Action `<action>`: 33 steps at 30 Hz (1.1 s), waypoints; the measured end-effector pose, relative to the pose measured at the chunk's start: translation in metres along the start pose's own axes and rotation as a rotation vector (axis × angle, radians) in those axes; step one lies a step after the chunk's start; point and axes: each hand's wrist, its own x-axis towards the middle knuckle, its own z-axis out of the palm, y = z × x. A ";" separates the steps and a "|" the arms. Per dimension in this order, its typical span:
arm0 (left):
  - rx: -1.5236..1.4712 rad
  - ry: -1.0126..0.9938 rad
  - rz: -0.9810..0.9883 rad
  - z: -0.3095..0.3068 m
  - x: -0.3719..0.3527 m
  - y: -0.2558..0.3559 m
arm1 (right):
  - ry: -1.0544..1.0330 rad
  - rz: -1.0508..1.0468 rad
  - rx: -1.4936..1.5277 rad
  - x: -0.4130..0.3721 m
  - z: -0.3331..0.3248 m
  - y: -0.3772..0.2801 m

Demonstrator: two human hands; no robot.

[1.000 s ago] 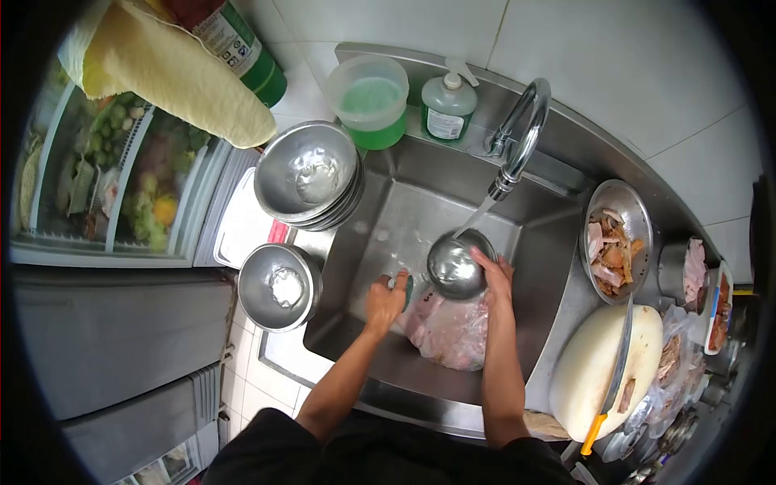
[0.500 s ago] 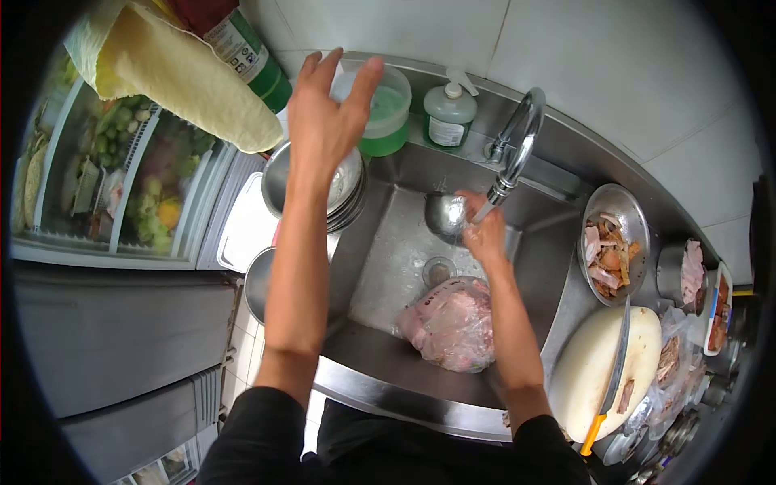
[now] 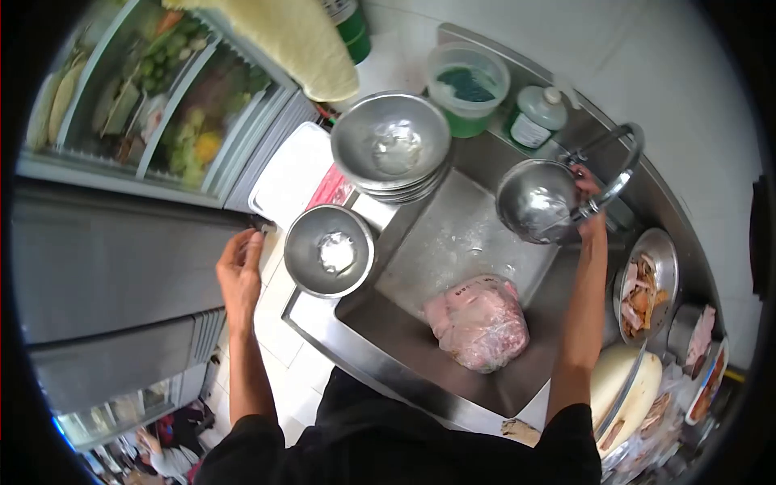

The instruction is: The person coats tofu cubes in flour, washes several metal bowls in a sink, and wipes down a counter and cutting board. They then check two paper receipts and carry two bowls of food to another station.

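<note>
My right hand (image 3: 588, 194) grips the rim of a metal bowl (image 3: 537, 202) beneath the curved faucet (image 3: 626, 166); the faucet partly covers its fingers. My left hand (image 3: 241, 263) is beside the counter's left end, near the grey fridge (image 3: 121, 283), its thumb and fingers pinched together; whatever lies between them is too small to tell. A bag of pink raw meat (image 3: 478, 323) lies in the steel sink (image 3: 436, 234). Stacked metal bowls (image 3: 390, 141) and a single metal bowl (image 3: 329, 250) stand at the sink's left edge.
A tub of green liquid (image 3: 467, 89) and a pump bottle (image 3: 537, 117) stand behind the sink. At right are a bowl of scraps (image 3: 647, 295), a large pale block (image 3: 626, 396) and a knife (image 3: 621, 388). Part of another person (image 3: 166, 457) shows at lower left.
The view has turned and shifted. My left hand has moved from above the stacked bowls down and left to beside the fridge. The bowl in my right hand is raised nearer the faucet.
</note>
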 end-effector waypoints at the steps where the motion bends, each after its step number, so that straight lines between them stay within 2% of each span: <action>1: -0.062 -0.061 -0.144 0.002 -0.001 -0.009 | 0.076 -0.064 -0.049 -0.015 0.012 -0.004; 3: -0.231 -0.247 -0.413 0.008 -0.006 -0.024 | 0.229 -0.131 -0.091 -0.047 0.027 0.003; 4: -0.323 -0.320 -0.471 0.013 -0.009 -0.034 | 0.306 -0.146 -0.084 -0.063 0.027 0.008; 7: -0.279 -0.419 -0.574 0.030 -0.012 -0.042 | 0.280 -0.011 -0.478 -0.128 0.038 0.007; 9: -0.405 -0.547 -0.696 0.038 -0.013 -0.044 | 0.251 0.011 -0.636 -0.177 0.087 -0.013; 11: -0.416 -0.566 -0.711 0.045 -0.012 -0.060 | 0.242 0.000 -0.685 -0.204 0.140 -0.037; 13: -0.466 -0.614 -0.711 0.046 -0.009 -0.064 | 0.175 -0.266 -0.531 -0.224 0.177 -0.051; 14: -0.472 -0.627 -0.702 0.046 -0.010 -0.065 | 0.186 -0.277 -0.537 -0.227 0.195 -0.058; 16: -0.461 -0.630 -0.673 0.047 -0.009 -0.070 | -0.025 -0.690 -0.695 -0.206 0.238 -0.069; 20: -0.493 -0.656 -0.620 0.043 -0.013 -0.067 | -0.104 -0.978 -0.980 -0.141 0.312 -0.046; 22: -0.546 -0.686 -0.583 0.044 -0.014 -0.076 | -0.193 -0.995 -1.246 -0.114 0.327 -0.025; 23: -0.593 -0.689 -0.596 0.045 -0.014 -0.078 | -0.171 -0.992 -1.258 -0.110 0.329 -0.019; 25: -0.587 -0.712 -0.582 0.044 -0.015 -0.083 | -0.132 -1.142 -1.469 -0.114 0.331 -0.007; 26: -0.590 -0.709 -0.566 0.043 -0.016 -0.083 | -0.121 -1.130 -1.481 -0.128 0.332 -0.002; 28: -0.574 -0.723 -0.513 0.044 -0.022 -0.085 | 0.016 -0.812 -1.159 -0.178 0.331 0.010; 30: -0.495 -0.774 -0.353 0.049 -0.026 -0.083 | 0.150 -0.297 -0.991 -0.211 0.299 0.084; 31: -0.492 -0.786 -0.338 0.049 -0.026 -0.075 | 0.166 0.001 -0.666 -0.222 0.289 0.104; 32: -0.340 -0.878 -0.281 0.046 -0.027 -0.062 | 0.173 0.284 -0.322 -0.233 0.281 0.118; 33: -0.186 -0.958 -0.215 0.041 -0.025 -0.047 | 0.186 0.305 -0.296 -0.239 0.267 0.127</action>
